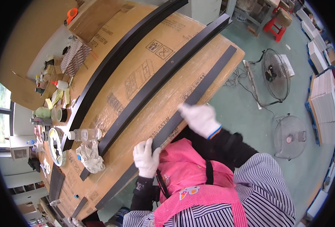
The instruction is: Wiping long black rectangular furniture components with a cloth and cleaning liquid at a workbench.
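Observation:
A long dark grey strip (209,82) runs along the near edge of the cardboard-covered table (137,109). My left hand (146,157), in a white knitted glove, grips this strip, its fingers closed over the edge. Further up the same strip is my right hand (200,119), gloved too and smeared by motion; its fingers cannot be made out clearly, nor whether it touches the strip. Beyond lie two more dark pieces, a straight-sided channel bar (167,66) and a far channel bar (112,62), both bent by the lens.
A clear plastic bottle (85,134) lies beside a crumpled white cloth (90,157). Left of them stands a round tub (56,145). Orange-handled scissors (72,15) lie at the far left. Two floor fans, one black (275,75), one grey (290,138), and a red stool (276,27) stand right.

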{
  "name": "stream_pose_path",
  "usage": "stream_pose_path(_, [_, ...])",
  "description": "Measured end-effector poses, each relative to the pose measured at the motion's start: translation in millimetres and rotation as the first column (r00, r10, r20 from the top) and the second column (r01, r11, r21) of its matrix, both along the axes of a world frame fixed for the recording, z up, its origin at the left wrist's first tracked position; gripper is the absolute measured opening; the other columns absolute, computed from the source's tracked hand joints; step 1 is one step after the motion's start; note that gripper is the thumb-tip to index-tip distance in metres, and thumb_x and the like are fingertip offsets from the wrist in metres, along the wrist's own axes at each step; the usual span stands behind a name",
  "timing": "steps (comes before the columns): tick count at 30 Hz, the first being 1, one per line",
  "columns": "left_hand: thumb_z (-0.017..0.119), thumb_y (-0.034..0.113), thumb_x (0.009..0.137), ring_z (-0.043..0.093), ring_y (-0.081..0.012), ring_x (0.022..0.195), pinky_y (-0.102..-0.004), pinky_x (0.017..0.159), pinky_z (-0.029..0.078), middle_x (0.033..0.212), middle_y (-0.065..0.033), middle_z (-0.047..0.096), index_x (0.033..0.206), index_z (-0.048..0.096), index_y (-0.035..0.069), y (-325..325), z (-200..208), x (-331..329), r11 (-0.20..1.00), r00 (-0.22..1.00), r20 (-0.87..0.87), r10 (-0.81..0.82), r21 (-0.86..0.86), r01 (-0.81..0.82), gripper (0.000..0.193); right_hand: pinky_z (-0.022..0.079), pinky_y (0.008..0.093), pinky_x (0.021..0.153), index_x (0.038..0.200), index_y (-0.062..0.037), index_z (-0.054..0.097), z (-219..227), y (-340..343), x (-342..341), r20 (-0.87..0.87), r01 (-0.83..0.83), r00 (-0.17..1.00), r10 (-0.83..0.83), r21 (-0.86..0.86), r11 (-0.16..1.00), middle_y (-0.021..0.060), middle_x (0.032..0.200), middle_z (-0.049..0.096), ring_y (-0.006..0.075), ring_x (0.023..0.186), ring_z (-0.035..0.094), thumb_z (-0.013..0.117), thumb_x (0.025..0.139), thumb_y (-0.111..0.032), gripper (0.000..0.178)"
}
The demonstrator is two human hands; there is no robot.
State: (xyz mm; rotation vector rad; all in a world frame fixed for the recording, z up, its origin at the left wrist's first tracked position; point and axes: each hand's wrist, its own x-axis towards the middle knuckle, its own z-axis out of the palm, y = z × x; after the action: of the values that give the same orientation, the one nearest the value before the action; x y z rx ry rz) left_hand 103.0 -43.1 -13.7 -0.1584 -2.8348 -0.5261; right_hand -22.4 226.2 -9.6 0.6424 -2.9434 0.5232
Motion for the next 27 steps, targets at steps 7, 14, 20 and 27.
stream_pose_path(7, [0.089,0.025,0.070,0.063,-0.0330,0.099,-0.0457,0.087,0.052,0.105,-0.0099,0.065,0.116,0.072,0.010,-5.8,0.3,5.6,0.999,0.998,-0.049,0.047,0.018,-0.047,0.051,0.057,0.0502,0.065,0.111,-0.0201,0.070,-19.5,140.7,-123.6,-0.275,0.561,0.782,-0.559,-0.080,0.824,0.0144,0.085,0.075,0.0368,0.081,0.075,0.053,0.106,-0.034,0.023])
stream_pose_path(14, [0.090,0.027,0.068,0.064,-0.0327,0.094,-0.0457,0.082,0.053,0.101,-0.0093,0.066,0.111,0.072,0.012,1.8,0.3,6.0,0.988,0.985,-0.103,0.141,-0.044,-0.146,0.048,0.051,0.0468,0.052,0.113,-0.0214,0.068,0.6,-45.5,29.9,-0.043,-0.142,0.990,0.136,-0.169,0.975,0.0055,0.068,0.064,0.0283,0.057,0.067,0.063,0.096,-0.026,0.018])
stream_pose_path(20, [0.090,0.029,0.068,0.064,-0.0327,0.093,-0.0449,0.082,0.053,0.101,-0.0087,0.066,0.111,0.073,0.012,1.0,-2.3,7.2,0.988,0.984,-0.110,0.138,-0.059,-0.145,0.049,0.058,0.0472,0.070,0.126,-0.0199,0.074,-14.0,84.7,-89.9,-0.063,0.489,0.872,-0.486,0.064,0.870,0.0133,0.098,0.077,0.0353,0.087,0.074,0.055,0.106,-0.037,0.032])
stream_pose_path(27, [0.090,0.028,0.067,0.065,-0.0334,0.092,-0.0456,0.081,0.053,0.100,-0.0092,0.067,0.111,0.072,0.012,1.3,1.7,6.0,0.986,0.984,-0.106,0.144,-0.069,-0.151,0.050,0.054,0.0490,0.060,0.116,-0.0142,0.069,-17.5,31.7,-68.1,-0.321,0.291,0.888,-0.330,-0.163,0.943,0.0160,0.073,0.065,0.0373,0.070,0.068,0.057,0.103,-0.026,0.021])
